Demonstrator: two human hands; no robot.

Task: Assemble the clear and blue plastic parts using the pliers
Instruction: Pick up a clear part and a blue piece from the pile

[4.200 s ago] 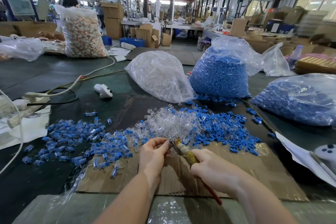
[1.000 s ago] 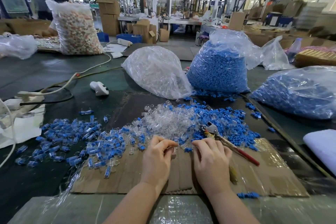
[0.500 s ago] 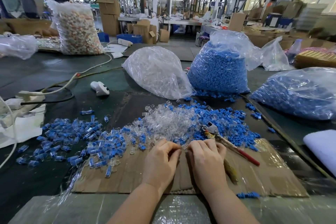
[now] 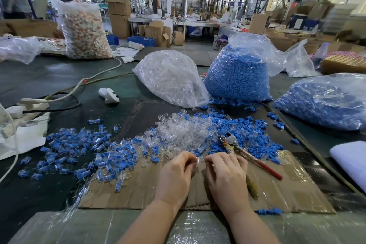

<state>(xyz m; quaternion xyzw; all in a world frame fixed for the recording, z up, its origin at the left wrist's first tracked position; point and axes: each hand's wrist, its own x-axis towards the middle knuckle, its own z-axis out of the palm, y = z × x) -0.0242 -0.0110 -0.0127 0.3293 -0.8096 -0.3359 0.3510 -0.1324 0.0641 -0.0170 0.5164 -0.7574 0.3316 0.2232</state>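
Observation:
My left hand (image 4: 175, 176) and my right hand (image 4: 226, 176) meet fingertip to fingertip over the cardboard sheet (image 4: 287, 190). Between them they pinch a small clear plastic part (image 4: 199, 160); my fingers hide most of it. The pliers (image 4: 243, 149), with a red handle, lie on the cardboard just right of my right hand, untouched. Ahead of my hands lies a heap of loose clear parts (image 4: 184, 130), with a heap of loose blue parts (image 4: 251, 134) to its right. Assembled clear-and-blue pieces (image 4: 83, 148) are spread out to the left.
Behind the heaps stand a bag of clear parts (image 4: 170, 77) and two bags of blue parts (image 4: 237, 73) (image 4: 324, 101). A white handheld device (image 4: 109, 94) and cables (image 4: 65, 93) lie at the left. Several blue parts (image 4: 269, 211) lie at the cardboard's near edge.
4.2 s ago my right hand held the pliers; they now lie on the cardboard. Over the last second both hands drew together at the clear part.

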